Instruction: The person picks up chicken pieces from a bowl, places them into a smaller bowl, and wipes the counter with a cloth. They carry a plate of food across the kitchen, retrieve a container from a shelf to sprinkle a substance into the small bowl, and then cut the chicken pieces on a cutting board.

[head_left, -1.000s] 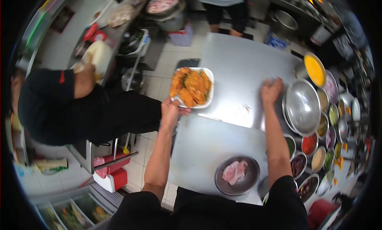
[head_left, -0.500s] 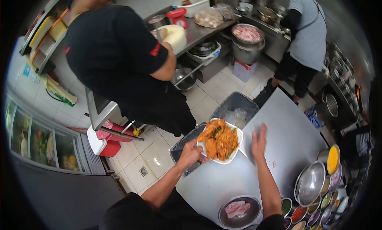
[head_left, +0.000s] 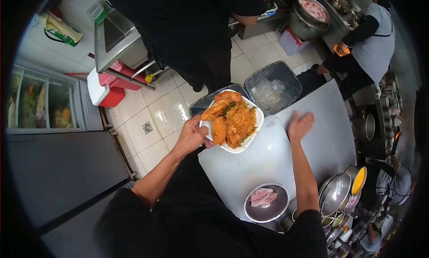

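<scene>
My left hand [head_left: 194, 134] grips the near left edge of a white plate [head_left: 258, 118], its fingers partly hidden beneath. Golden fried pieces, which look like chicken, [head_left: 239, 124] are heaped on the plate with bits of green leaf. The plate is held up over the corner of a metal table [head_left: 328, 128]. My right hand [head_left: 301, 125] is empty, with fingers spread, above the table to the right of the plate. Nearer my body, a metal bowl [head_left: 278, 210] with raw pale meat [head_left: 262, 197] stands on a whitish board [head_left: 237, 175].
Lined bins, one a grey bin [head_left: 290, 86] with plastic bags inside, stand beyond the table. A co-worker in black [head_left: 178, 30] stands ahead; another in grey [head_left: 373, 46] is at far right, holding something orange. Metal bowls [head_left: 337, 195] crowd the right side. A fridge [head_left: 71, 164] is left.
My view has turned downward and right. The plate is nearer to me, still in my left hand. My right hand has spread its fingers more. The grey-shirted co-worker now shows an orange item in hand.
</scene>
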Demonstrator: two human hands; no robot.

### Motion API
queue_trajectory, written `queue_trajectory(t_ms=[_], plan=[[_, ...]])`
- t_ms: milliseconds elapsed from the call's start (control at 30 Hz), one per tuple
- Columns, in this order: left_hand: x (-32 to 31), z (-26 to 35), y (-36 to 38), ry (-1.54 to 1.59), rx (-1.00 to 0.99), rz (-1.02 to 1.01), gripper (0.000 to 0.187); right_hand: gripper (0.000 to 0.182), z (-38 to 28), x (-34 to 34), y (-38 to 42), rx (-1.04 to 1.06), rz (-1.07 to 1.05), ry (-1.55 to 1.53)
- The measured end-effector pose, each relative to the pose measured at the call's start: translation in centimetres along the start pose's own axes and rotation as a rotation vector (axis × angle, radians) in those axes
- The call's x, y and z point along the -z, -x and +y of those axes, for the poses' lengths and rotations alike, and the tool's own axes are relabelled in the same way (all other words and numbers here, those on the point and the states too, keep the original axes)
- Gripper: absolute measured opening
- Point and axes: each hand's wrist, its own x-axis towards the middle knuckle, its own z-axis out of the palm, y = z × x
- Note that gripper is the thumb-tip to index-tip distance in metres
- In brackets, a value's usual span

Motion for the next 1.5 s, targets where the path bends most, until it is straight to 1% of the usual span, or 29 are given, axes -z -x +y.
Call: queue_trajectory(t_ms=[33,133,200,233,300,333,400,500,600,633,667,700,733,800,900,967,1067,1100,1133,1167,1200,1233,1267,1300,1367,1400,1433,1467,1500], plan=[[0.6,-0.4,0.5,0.02,-0.006,0.026,0.029,0.076,-1.3,-1.8,-1.3,0.092,0.027,-0.065],[1.4,-1.1,1.9,0.053,-0.011,0.08,0.033,0.066,-7.5,-2.3,-3.0,0.173,0.056,-0.181],[2.3,-1.6,2.7,0.037,-0.007,0.115,0.034,0.053,-9.6,-3.0,-4.1,0.239,-0.069,-0.55],[2.8,-1.8,3.0,0.039,-0.005,0.092,0.034,0.053,-10.8,-2.6,-4.2,0.228,-0.053,-0.536],[3.8,-2.1,3.4,0.033,-0.015,0.112,0.035,0.036,-13.2,-1.0,-4.7,0.117,-0.01,-0.507],[4.9,-2.9,3.6,0.047,-0.035,0.095,0.035,0.036,-13.3,-0.4,-4.9,0.11,0.015,-0.496],[6.1,-3.2,4.0,0.038,-0.039,0.089,0.035,0.025,-13.2,0.5,-5.1,-0.065,0.229,-0.601],[6.9,-3.1,4.4,0.006,-0.064,0.055,0.036,0.028,-11.3,2.0,-4.2,-0.095,0.388,-0.656],[8.8,-2.9,4.8,-0.029,-0.107,0.027,0.04,0.031,-12.7,3.1,1.3,-0.134,0.452,-0.762],[9.3,-3.0,4.8,-0.048,-0.113,0.004,0.041,0.032,-14.9,5.3,4.9,-0.218,0.39,-0.912],[9.2,-2.5,4.8,-0.062,-0.116,-0.013,0.042,0.033,-15.0,5.3,7.4,-0.227,0.407,-0.881],[9.2,-2.1,5.0,-0.076,-0.121,-0.025,0.044,0.033,-16.2,6.1,10.7,-0.168,0.489,-0.986],[9.5,-1.9,4.9,-0.09,-0.116,-0.065,0.044,0.033,-17.2,9.4,14.8,-0.295,0.273,-0.938],[9.5,-1.2,4.5,-0.131,-0.113,-0.175,0.045,0.032,-16.4,11.1,21.4,-0.282,0.248,-0.879],[9.2,0.1,4.9,-0.213,-0.096,-0.251,0.046,0.032,-15.0,13.4,31.9,-0.445,0.207,-0.96],[8.5,1.4,5.6,-0.251,-0.089,-0.318,0.047,0.032,-13.0,13.3,39.1,-0.575,0.274,-0.945],[6.6,2.5,7.1,-0.291,-0.084,-0.449,0.049,0.038,-9.5,14.4,49.8,-0.98,0.332,-0.786],[5.7,3.4,8.0,-0.322,-0.072,-0.498,0.049,0.039,-8.0,13.2,54.3,-1.145,0.345,-0.716],[4.4,4.5,9.2,-0.355,-0.071,-0.553,0.049,0.045,-5.8,10.3,60.4,-1.393,0.398,-0.706],[2.9,5.4,11.0,-0.384,-0.029,-0.586,0.049,0.052,-4.9,10.2,66.0,-1.626,-0.033,-0.291],[1.3,6.3,13.1,-0.419,0.007,-0.606,0.049,0.062,-6.3,11.0,71.4,-1.563,-0.362,-0.07],[-0.5,6.8,15.2,-0.448,0.006,-0.634,0.048,0.069,-8.2,9.5,79.2,-1.241,-0.481,0.246],[-2.4,6.8,17.5,-0.449,0.004,-0.682,0.048,0.064,-8.2,10.7,83.3,-1.194,-0.793,0.042],[-4.2,6.3,18.8,-0.442,0.013,-0.728,0.047,0.053,-7.5,7.3,88.7,-1.368,-0.889,-0.246],[-7.7,4.1,20.7,-0.469,0.059,-0.892,0.047,0.041,-10.1,10.5,90.6,-2.131,-0.377,-0.786],[-9.6,2.4,22.3,-0.503,0.048,-0.896,0.047,0.035,-10.6,10.0,92.6,-1.966,-0.268,-0.679],[-11.3,0.4,23.6,-0.535,0.03,-0.88,0.047,0.033,-9.9,8.9,94.2,-1.838,-0.253,-0.641],[-12.1,-2.2,23.6,-0.535,0.058,-0.957,0.048,0.03,-9.3,8.0,95.8,-1.711,-0.236,-0.595],[-14.3,-3.0,25.9,-0.537,0.123,-0.993,0.049,0.03,-6.7,5.8,95.8,-1.805,0.049,-0.662]])
